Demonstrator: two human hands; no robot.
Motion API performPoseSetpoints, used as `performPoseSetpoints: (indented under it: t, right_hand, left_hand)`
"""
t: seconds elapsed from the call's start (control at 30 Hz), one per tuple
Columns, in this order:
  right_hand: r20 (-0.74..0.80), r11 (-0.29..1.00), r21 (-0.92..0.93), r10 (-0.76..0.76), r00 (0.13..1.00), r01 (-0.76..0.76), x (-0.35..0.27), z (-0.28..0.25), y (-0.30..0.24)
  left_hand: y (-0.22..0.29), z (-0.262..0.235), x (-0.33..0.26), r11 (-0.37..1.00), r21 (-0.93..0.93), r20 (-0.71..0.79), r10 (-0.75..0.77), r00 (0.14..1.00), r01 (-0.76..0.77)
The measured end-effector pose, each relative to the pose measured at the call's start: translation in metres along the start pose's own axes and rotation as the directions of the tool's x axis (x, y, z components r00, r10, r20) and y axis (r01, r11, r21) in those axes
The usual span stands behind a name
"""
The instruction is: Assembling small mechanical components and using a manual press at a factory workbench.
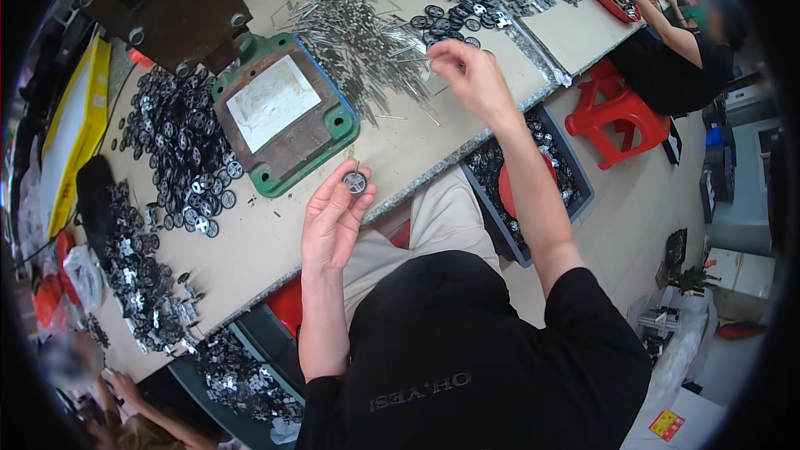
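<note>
Small black round wheel [355, 182] sits pinched in our left hand [333, 221] at the table edge [417, 183], hub up for loading; our right hand [471, 75] closes on thin metal pins [358, 42].

Right hand [471, 75] blurred w/ motion, so whether its fingertips pinch a metal pin from the pin pile [367, 37] can't be told. Small black wheel [355, 182] in left hand [333, 217]: hub detail too small to read. Blue bin [575, 175] under table partly hidden by right forearm. Press [167, 0] cut off at top edge.
</note>
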State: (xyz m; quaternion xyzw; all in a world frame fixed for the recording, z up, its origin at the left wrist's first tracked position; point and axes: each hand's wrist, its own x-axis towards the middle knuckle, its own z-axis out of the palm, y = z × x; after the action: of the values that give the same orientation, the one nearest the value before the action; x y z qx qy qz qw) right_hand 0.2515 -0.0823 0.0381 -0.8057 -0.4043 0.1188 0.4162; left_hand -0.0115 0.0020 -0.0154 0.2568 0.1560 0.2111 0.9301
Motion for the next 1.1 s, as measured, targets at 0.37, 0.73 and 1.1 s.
performPoseSetpoints:
  t: [0.37,0.73,1.1]
  right_hand:
    - [0.07,0.883,-0.429,-0.177,0.982,0.189,0.049,0.0,0.032]
    - [-0.224,0.873,-0.472,0.017,0.974,-0.124,0.085,-0.065,0.076]
    - [0.11,0.958,-0.27,0.127,0.986,-0.094,0.08,-0.096,0.091]
  left_hand:
    - [0.0,0.005,0.002,1.0,0.0,-0.007,-0.004,1.0,0.004]
    - [0.002,0.006,0.0,1.0,-0.002,-0.014,-0.006,1.0,0.006]
    - [0.002,0.005,0.001,1.0,0.011,-0.02,-0.007,1.0,0.007]
